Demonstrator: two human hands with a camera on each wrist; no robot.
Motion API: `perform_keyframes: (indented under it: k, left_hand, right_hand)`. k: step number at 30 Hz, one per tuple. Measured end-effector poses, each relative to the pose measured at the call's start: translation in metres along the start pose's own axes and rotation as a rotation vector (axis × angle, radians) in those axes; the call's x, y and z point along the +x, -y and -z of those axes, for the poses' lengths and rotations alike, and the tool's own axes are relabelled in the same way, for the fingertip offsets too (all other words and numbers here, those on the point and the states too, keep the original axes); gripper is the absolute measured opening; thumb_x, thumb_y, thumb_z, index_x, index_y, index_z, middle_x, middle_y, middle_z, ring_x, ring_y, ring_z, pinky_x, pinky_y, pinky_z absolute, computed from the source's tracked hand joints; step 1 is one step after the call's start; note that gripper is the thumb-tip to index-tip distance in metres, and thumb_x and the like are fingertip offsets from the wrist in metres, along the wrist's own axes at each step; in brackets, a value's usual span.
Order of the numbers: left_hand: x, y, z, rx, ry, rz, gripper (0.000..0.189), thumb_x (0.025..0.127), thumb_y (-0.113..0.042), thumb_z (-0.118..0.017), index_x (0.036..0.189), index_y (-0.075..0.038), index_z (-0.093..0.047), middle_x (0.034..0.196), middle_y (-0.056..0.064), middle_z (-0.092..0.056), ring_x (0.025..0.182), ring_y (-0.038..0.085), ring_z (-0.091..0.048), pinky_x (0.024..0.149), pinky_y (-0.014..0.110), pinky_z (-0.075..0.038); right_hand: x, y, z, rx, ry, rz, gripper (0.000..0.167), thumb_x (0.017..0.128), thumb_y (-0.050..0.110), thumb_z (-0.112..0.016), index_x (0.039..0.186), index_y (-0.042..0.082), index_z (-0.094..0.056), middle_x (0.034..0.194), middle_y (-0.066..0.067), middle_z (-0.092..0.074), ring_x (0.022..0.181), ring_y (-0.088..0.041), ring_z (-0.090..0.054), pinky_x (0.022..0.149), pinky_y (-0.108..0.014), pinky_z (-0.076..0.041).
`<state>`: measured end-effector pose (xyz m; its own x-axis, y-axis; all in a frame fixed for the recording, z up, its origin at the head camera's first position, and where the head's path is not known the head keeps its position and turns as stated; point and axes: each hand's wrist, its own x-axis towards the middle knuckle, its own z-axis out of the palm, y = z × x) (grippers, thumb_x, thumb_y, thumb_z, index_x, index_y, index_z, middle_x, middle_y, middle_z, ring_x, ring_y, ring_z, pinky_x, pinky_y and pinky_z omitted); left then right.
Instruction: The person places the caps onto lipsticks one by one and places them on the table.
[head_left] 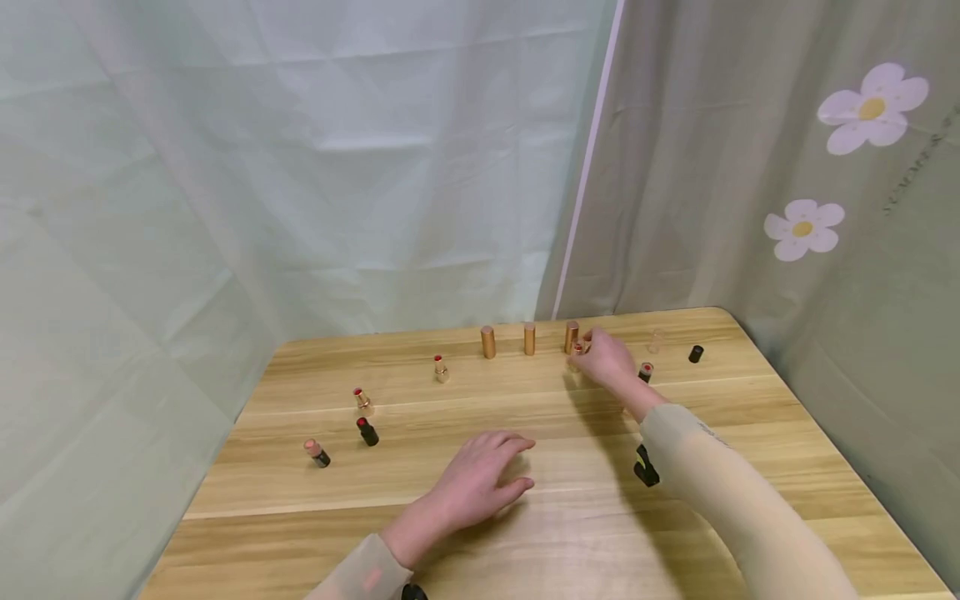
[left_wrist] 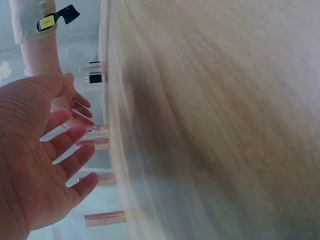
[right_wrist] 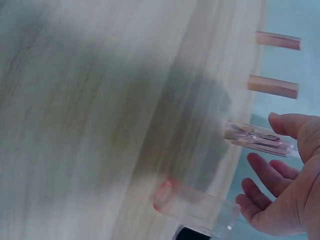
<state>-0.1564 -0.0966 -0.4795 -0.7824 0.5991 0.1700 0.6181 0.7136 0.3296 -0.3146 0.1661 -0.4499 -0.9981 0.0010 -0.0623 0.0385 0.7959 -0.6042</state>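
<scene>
My right hand [head_left: 606, 360] is at the back right of the table, beside an uncapped gold lipstick [head_left: 577, 352] with a red tip. In the right wrist view this lipstick [right_wrist: 256, 138] stands between the thumb and the fingers, which look spread apart around it. Just behind it is a copper-coloured cap [head_left: 572, 336]. A clear cap [right_wrist: 197, 205] stands near that hand's lower fingers. My left hand [head_left: 480, 479] hovers over the front middle of the table, its fingers loosely extended and holding nothing. The left wrist view shows that hand [left_wrist: 47, 150] with its fingers apart.
Two more copper caps [head_left: 488, 342] stand along the back edge. Uncapped gold lipsticks [head_left: 441, 369] and black lipsticks [head_left: 367, 432] stand on the left. To the right are a black lipstick [head_left: 646, 372], a clear cap [head_left: 656, 340] and a black cap [head_left: 696, 354]. Curtains [head_left: 420, 167] surround the table.
</scene>
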Motion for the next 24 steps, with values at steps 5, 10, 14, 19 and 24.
perform_keyframes:
  k: [5,10,14,19,24]
  left_hand:
    - [0.000,0.002,0.000,0.023,-0.003,0.007,0.055,0.098,-0.044,-0.067,0.146,-0.018,-0.056,0.142,0.000,-0.057,0.132,0.024,-0.051,0.109,0.050,-0.042]
    - [0.001,0.004,0.001,0.051,0.012,0.020,0.059,0.099,-0.045,-0.066,0.149,-0.017,-0.052,0.144,0.001,-0.055,0.133,0.024,-0.050,0.111,0.050,-0.040]
    - [0.004,0.004,0.003,0.069,0.000,0.010,0.061,0.099,-0.045,-0.066,0.150,-0.016,-0.050,0.145,0.003,-0.055,0.133,0.025,-0.050,0.111,0.050,-0.040]
    - [0.009,0.000,0.006,0.061,-0.005,0.015,0.061,0.099,-0.046,-0.065,0.151,-0.016,-0.050,0.145,0.003,-0.055,0.133,0.025,-0.051,0.111,0.051,-0.040]
    - [0.017,-0.005,0.008,0.064,0.000,0.015,0.062,0.100,-0.048,-0.064,0.152,-0.017,-0.049,0.145,0.002,-0.055,0.134,0.024,-0.050,0.112,0.050,-0.039]
  right_hand:
    - [-0.008,-0.002,0.016,0.031,-0.003,0.039,0.065,0.094,0.036,-0.070,0.145,0.003,-0.047,0.126,-0.018,-0.064,0.107,-0.036,-0.062,0.087,-0.050,-0.050]
    - [-0.022,-0.008,0.042,0.076,-0.045,0.110,0.064,0.096,0.040,-0.067,0.145,0.003,-0.049,0.134,-0.020,-0.061,0.120,-0.040,-0.059,0.094,-0.054,-0.049]
    - [-0.038,-0.022,0.059,0.085,-0.082,0.166,0.060,0.099,0.040,-0.064,0.144,0.002,-0.051,0.135,-0.021,-0.061,0.126,-0.043,-0.054,0.099,-0.058,-0.045]
    - [-0.060,-0.047,0.070,0.117,-0.120,0.210,0.053,0.101,0.038,-0.064,0.137,0.000,-0.058,0.133,-0.022,-0.061,0.127,-0.044,-0.052,0.101,-0.061,-0.042]
    - [-0.077,-0.075,0.068,0.157,-0.119,0.226,0.049,0.100,0.036,-0.067,0.130,-0.002,-0.063,0.127,-0.022,-0.066,0.124,-0.043,-0.055,0.100,-0.060,-0.043]
